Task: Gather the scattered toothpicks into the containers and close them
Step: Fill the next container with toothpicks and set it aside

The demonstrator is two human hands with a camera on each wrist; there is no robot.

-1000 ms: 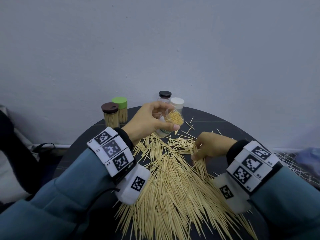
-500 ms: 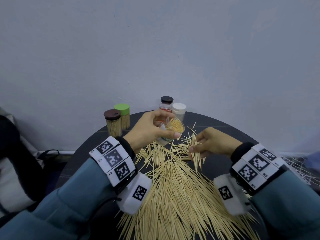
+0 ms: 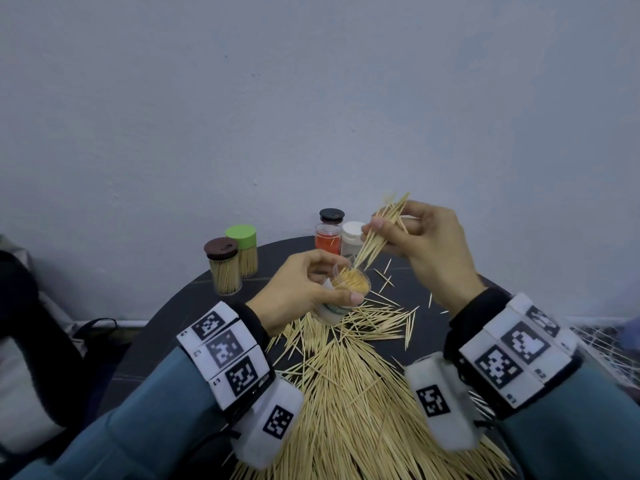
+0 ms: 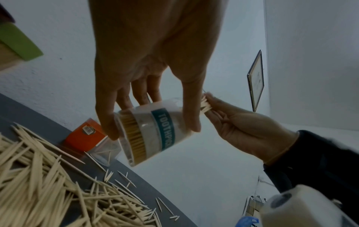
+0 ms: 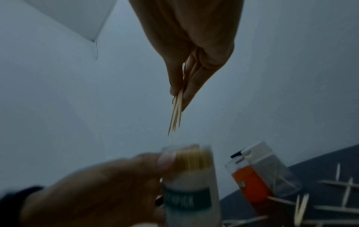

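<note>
Heaped along the near edge of the round dark bench [image 3: 166, 327]: a thick pile of loose toothpicks [image 3: 346, 393], fanning out toward the middle, with thinner strays [image 3: 384, 282] scattered past it toward the far right edge.

Above the middle of the bench, clear of the surface: an open clear container [image 3: 341, 296], tilted, mouth turned up and to the right, packed with toothpicks, teal "TOOTHPICK" label showing in the left wrist view [image 4: 165, 129]. Gripped by the left hand [image 3: 298, 292], fingers [image 4: 106, 116] curled round one side and thumb [image 4: 191, 107] pressed on the other.

Just beyond and above it: the right hand [image 3: 426, 251], pinching a small bundle of toothpicks [image 3: 375, 233] between thumb and curled fingers [image 5: 176, 79]. Bundle slanted, lower tips pointing down at the container's mouth, right at its rim; touching or not, cannot tell.

At the far edge: an orange-labelled container with a black lid [image 3: 329, 233] and a white-lidded one [image 3: 351, 237] just beside it, partly hidden behind the bundle. At the far left edge: a brown-lidded container [image 3: 223, 266] and a green-lidded one [image 3: 244, 249], touching or nearly so, both upright, closed and full of toothpicks.
</note>
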